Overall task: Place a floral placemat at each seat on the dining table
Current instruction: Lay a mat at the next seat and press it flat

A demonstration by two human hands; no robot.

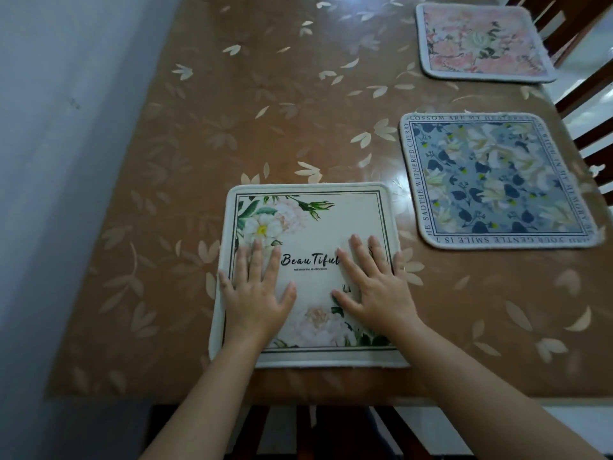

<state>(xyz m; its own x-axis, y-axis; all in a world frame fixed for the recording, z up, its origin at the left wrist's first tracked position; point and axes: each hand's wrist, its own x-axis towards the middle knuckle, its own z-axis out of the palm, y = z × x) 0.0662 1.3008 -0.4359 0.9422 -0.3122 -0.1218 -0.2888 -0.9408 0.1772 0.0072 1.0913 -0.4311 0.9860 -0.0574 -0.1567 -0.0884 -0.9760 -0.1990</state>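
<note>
Both hands lie flat with fingers spread on the cream mat (318,224) at the near edge of the surface (232,111): the left hand (257,293) covers its left side and the right hand (374,290) its right, hiding part of the print. A blue mat (497,180) and a pink mat (481,41) lie along the right edge. The chairs (590,104) there are cut off by the frame.

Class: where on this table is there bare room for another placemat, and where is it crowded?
Free: tabletop between wall and cream placemat, through to the far end. Crowded: right edge, holding blue placemat and pink placemat.
</note>
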